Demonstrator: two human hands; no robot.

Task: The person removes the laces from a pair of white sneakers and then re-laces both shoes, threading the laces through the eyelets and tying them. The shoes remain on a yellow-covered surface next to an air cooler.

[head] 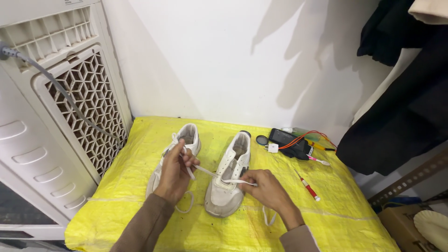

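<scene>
Two white sneakers stand side by side, toes toward the person, on a bench point(116, 205) covered with yellow woven sheeting. The left hand point(175, 170) lies over the left sneaker point(186, 137) at about 9 o'clock from the bench's middle, its fingers pinched around one end of a white lace point(205, 171). The lace runs taut across to the right sneaker point(228, 179), which sits at the centre. The right hand point(266, 186) rests just at 3 o'clock of that shoe's toe, fingers clenched on the other lace end point(233, 182), with a loose tail hanging below the wrist.

At 1 o'clock, well apart from the shoes, lies a cluster of a black box point(289, 140), a white plug point(272, 148) and orange wires point(303, 136). A red-handled screwdriver point(308, 188) lies at 3 o'clock, near the right hand but not touching it. A white air cooler point(56, 116) with a lattice grille stands against the bench at 9 o'clock. Dark clothing point(406, 107) hangs at 2 o'clock. Nothing stands between the hands and the sneakers.
</scene>
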